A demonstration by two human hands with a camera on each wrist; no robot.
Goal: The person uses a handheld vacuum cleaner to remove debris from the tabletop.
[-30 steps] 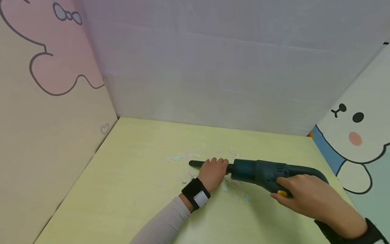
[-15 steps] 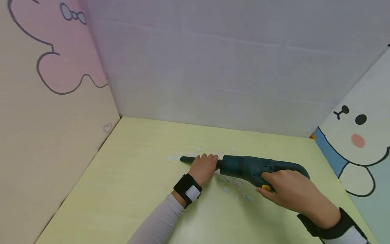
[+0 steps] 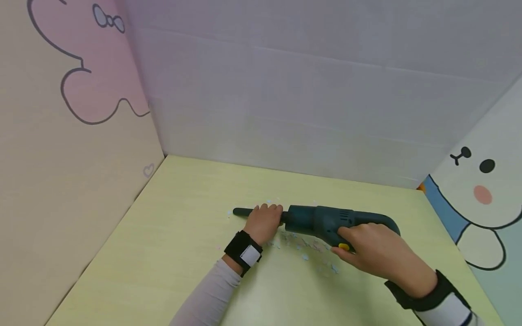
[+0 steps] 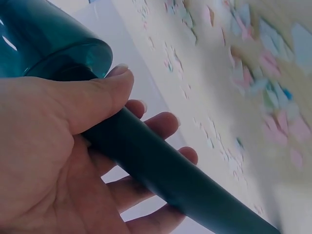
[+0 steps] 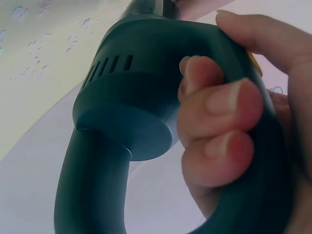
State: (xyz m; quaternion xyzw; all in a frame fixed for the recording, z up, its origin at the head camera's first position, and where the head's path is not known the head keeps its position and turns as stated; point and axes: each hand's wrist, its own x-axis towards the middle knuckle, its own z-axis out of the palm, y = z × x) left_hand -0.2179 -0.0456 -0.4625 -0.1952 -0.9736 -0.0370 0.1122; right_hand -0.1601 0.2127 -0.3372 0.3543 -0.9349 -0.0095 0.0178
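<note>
A dark green handheld vacuum cleaner (image 3: 302,219) lies nearly level across both hands, nozzle to the left. My right hand (image 3: 369,248) grips its loop handle; in the right wrist view the fingers (image 5: 219,112) curl round it, with the thumb near the yellow button (image 3: 344,246). Around the narrow nozzle (image 4: 161,156) my left hand (image 3: 264,224) is wrapped, just ahead of the clear teal dust cup (image 4: 73,39). Small pink, blue and white paper scraps (image 3: 305,257) lie scattered on the table below. The nozzle tip (image 3: 238,211) is close over scraps at the left.
The pale yellow table (image 3: 171,253) meets a light back wall (image 3: 265,104). Side panels with cartoon drawings stand at the left (image 3: 81,181) and right (image 3: 485,199). Both wrists wear black straps.
Both hands and the vacuum cleaner have shifted left over the table in the head view. Fewer scraps show around the nozzle tip. The grip of each hand stays the same.
</note>
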